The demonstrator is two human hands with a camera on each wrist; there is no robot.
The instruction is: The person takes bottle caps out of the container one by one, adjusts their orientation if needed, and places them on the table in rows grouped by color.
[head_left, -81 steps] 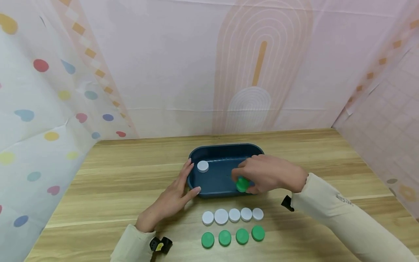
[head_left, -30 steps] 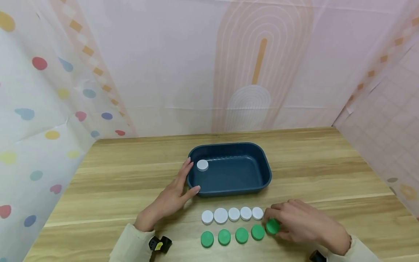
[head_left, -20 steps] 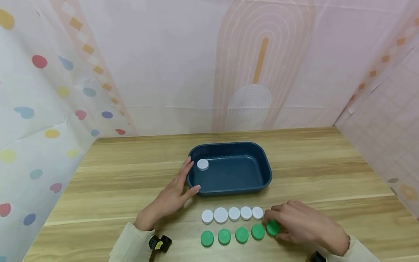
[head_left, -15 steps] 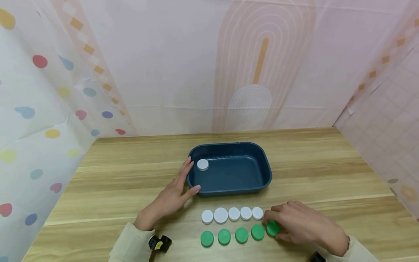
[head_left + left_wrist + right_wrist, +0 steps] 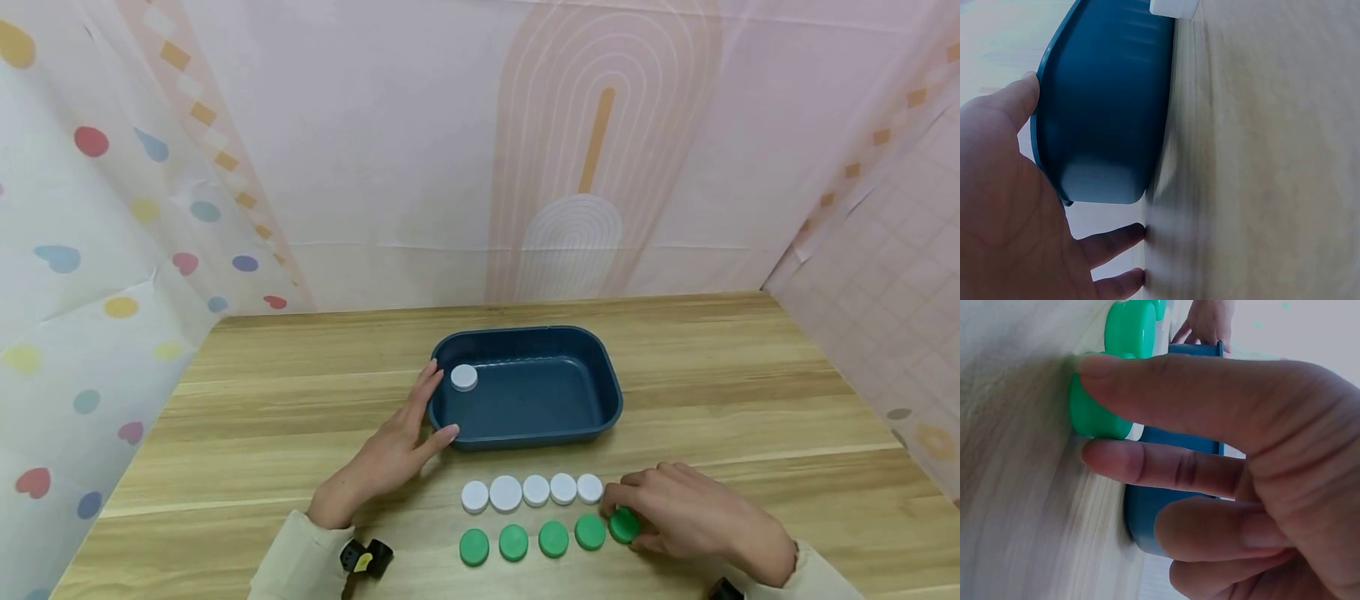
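On the table, my right hand (image 5: 693, 517) has its thumb and index finger around a green bottle cap (image 5: 624, 526), at the right end of a row of green bottle caps (image 5: 553, 539). In the right wrist view the thumb lies against that cap (image 5: 1094, 412), with the index fingertip right beside its other side. My left hand (image 5: 390, 454), fingers spread, rests at the left end of a dark blue tray (image 5: 536, 441). Its thumb touches the tray's rim (image 5: 1035, 128) in the left wrist view. One white bottle cap (image 5: 464, 377) lies inside the tray on the left.
Between the tray and the green row stands a row of several white bottle caps (image 5: 536, 491). The wooden table (image 5: 300, 392) meets a patterned cloth backdrop (image 5: 390, 167) at its far edge. Black wrist devices (image 5: 367, 558) are strapped at both cuffs.
My right hand has brought a green bottle cap out of the tray, down and right to the end of the green row. Lately it has barely moved. The left hand stays put.
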